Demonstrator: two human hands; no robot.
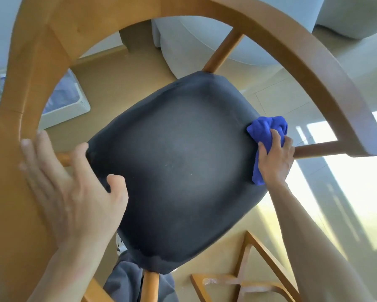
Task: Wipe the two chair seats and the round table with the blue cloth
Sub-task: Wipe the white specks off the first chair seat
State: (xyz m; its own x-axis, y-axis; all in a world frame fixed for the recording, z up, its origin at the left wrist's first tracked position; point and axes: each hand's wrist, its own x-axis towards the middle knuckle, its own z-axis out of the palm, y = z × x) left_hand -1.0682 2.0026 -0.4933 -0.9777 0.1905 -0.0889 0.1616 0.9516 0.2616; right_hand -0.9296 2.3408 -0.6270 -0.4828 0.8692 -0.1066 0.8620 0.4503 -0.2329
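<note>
Your right hand (274,158) grips the blue cloth (268,131) bunched up, fingers curled over it, and presses it against the right edge of the dark chair seat (179,171). Part of the cloth sticks out above your fingers, part hangs below your palm. It sits right where the seat edge meets the wooden strut (320,149) that runs out to the end of the curved backrest rail (292,40).

Your left hand (74,192) holds nothing: fingers spread and mostly straight, laid along the inner side of the wooden rail on the left, thumb lying over the left edge of the seat. Looks like a bracing contact, no curl round the wood.

The seat is a rounded dark cushion, tilted diagonally in view, with faint pale specks on its surface. A wooden leg (150,286) shows below its near corner.

Bottom right, on the tan floor (122,83), there's another wooden frame (248,277) — can't tell what piece it belongs to. A white box-like thing (74,107) sits on the floor upper left, seen through the rail. Grey fabric (122,280) shows at the bottom under the seat. The round table can't be identified in this view.
</note>
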